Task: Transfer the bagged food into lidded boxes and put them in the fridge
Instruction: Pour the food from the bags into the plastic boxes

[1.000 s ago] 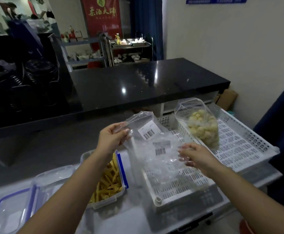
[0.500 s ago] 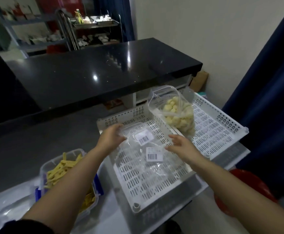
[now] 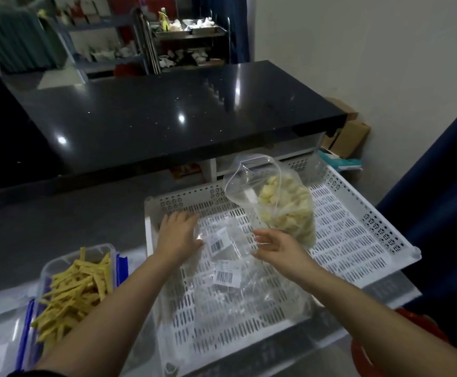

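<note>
**Empty bag laid flat in the tray**

The left hand [image 3: 178, 235] presses flat, fingers straight, on the empty bag [image 3: 230, 257] in the white tray [image 3: 358, 240]. The right hand [image 3: 279, 247] hovers loosely open beside it. Behind stands the full bag [image 3: 284, 205]; left, a box [image 3: 72, 289] of yellow strips.

One head-worn camera looks forward and down, close over a white crate [image 3: 358, 257]; the black counter [image 3: 167, 115] lies at 12 o'clock.

Bare forearms; dark sleeve edge [image 3: 23, 373] at left arm.
</note>
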